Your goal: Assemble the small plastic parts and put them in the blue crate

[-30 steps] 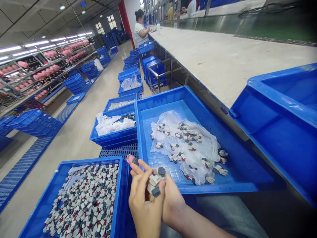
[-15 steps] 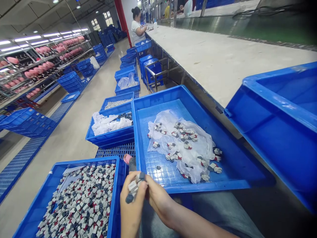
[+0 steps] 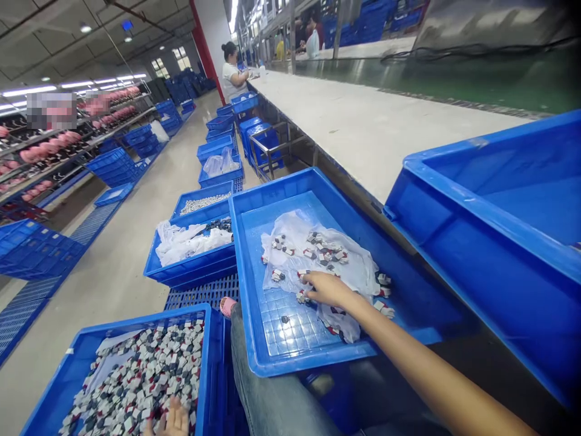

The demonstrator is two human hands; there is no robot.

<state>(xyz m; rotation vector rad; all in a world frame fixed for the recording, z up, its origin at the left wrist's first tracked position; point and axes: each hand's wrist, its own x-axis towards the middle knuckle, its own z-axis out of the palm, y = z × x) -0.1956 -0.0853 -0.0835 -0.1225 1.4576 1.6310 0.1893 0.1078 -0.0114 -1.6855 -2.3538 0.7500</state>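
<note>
In the middle of the frame, the right hand [image 3: 329, 289] is touching small white, gray and red pieces [image 3: 327, 253] that are lying on a crumpled plastic sheet [image 3: 295, 224] inside a blue tray [image 3: 242, 284]; one cannot tell whether it is gripping any. At the lower left, the left hand [image 3: 167, 419] is hanging open, fingers extended, over a heap [image 3: 149, 363] of similar pieces that is filling a blue bin [image 3: 206, 363]. A white tabletop [image 3: 363, 109] is stretching across the upper right.

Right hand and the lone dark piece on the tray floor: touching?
Apart. Head view: bare tray surrounds the dark piece; the right hand is away over the plastic sheet.
</note>
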